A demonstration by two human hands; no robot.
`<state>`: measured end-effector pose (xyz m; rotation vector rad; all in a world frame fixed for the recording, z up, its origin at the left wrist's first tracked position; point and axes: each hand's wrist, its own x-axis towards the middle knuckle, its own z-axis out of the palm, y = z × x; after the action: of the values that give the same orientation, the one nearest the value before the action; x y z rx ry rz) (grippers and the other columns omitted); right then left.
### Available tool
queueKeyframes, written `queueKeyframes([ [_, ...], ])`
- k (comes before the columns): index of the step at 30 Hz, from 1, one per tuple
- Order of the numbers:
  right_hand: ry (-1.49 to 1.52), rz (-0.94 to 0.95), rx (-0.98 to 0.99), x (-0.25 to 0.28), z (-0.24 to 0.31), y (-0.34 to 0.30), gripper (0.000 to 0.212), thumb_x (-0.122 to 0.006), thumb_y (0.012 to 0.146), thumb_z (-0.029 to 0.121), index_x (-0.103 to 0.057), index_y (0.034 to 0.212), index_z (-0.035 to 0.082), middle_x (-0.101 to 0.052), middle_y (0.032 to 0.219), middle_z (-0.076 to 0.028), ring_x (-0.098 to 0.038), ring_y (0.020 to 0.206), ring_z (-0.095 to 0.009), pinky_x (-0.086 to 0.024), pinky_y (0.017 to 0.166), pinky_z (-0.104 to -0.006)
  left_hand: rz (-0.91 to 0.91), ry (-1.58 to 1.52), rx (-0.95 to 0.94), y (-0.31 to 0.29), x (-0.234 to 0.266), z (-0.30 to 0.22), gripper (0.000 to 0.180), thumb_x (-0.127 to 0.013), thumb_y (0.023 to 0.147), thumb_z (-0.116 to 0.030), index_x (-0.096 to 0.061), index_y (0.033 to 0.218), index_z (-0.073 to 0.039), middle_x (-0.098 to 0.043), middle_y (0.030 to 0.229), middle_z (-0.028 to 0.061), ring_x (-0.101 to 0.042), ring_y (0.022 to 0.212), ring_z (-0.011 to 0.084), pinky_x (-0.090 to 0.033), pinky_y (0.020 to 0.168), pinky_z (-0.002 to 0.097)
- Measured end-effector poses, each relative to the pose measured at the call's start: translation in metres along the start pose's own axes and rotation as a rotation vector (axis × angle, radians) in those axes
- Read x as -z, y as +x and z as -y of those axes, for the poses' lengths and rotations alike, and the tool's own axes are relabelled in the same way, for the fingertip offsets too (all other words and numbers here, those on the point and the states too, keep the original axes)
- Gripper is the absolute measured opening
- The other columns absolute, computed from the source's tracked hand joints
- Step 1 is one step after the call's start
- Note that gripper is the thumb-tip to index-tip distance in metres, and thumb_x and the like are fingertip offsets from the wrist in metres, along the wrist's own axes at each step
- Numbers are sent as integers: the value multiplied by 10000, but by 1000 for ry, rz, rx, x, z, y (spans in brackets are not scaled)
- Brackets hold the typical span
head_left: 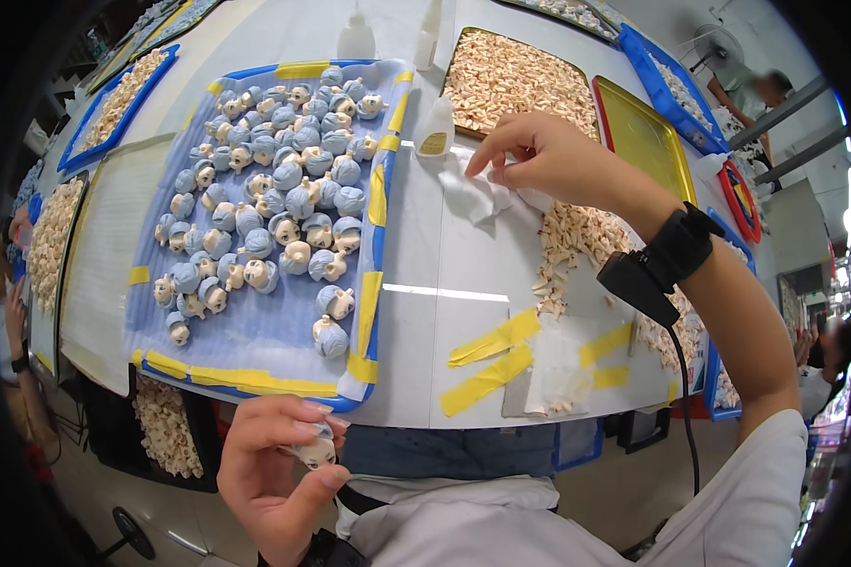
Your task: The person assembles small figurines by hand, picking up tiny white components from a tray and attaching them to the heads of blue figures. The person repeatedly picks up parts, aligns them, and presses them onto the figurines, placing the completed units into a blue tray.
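My left hand (pixel 279 463) is closed on a small doll head (pixel 315 448) with a painted face, pinched between thumb and fingers just off the table's near edge. My right hand (pixel 539 161) hovers over a crumpled white tissue (pixel 476 197), its bent fingers apart and nothing visible between them. Whether the fingertips touch the tissue I cannot make out. Left of that hand stands a small white squeeze bottle (pixel 436 130). Many blue-capped doll heads (pixel 293 203) lie on a blue tray (pixel 246 364) lined with a pale sheet and edged with yellow tape.
Small pale pieces fill a tray (pixel 520 80) at the back, and more lie in a loose pile (pixel 577 246). A yellow tray (pixel 645 132) stands right of them. Two more bottles (pixel 356 40) are at the back. Yellow tape strips (pixel 490 364) stick to the table. Other people sit nearby.
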<state>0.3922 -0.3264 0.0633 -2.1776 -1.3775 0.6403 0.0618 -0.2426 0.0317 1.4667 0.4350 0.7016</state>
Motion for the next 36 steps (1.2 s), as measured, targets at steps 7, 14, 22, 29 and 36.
queueKeyframes([
  [7,-121,-26,-2,19,4,-22,161,-545,722,18,-652,842,40,-540,731,0,-449,642,-69,-364,558,-217,-1,31,-6,-2,1,2,382,-708,707,-196,-476,958,-27,-481,973,118,-538,807,191,-459,676,270],
  [14,-7,100,-77,6,0,-26,173,-539,771,21,-622,920,-7,-606,875,-53,-562,820,-104,-444,747,-230,29,39,-5,-3,-2,1,380,-705,713,-204,-477,961,-28,-484,974,120,-538,804,190,-463,680,270],
  [22,10,33,75,16,19,-43,188,-572,747,-4,-610,931,4,-611,896,-58,-574,827,-119,-459,737,-246,20,53,-35,-6,-1,-3,380,-700,715,-209,-482,967,-27,-485,975,119,-538,816,191,-464,679,270],
  [29,-73,-35,-240,45,-21,-122,149,-606,716,41,-602,865,33,-573,819,-17,-516,748,-86,-427,690,-226,36,54,-39,-3,-9,3,390,-703,710,-221,-490,967,-19,-496,963,123,-546,819,199,-464,630,257],
  [36,-131,-158,-366,48,-35,-188,159,-640,683,150,-594,794,45,-581,774,-8,-514,721,-102,-394,652,-236,159,5,66,1,-28,-1,404,-718,685,-197,-492,965,-13,-499,964,126,-554,818,209,-461,619,249],
])
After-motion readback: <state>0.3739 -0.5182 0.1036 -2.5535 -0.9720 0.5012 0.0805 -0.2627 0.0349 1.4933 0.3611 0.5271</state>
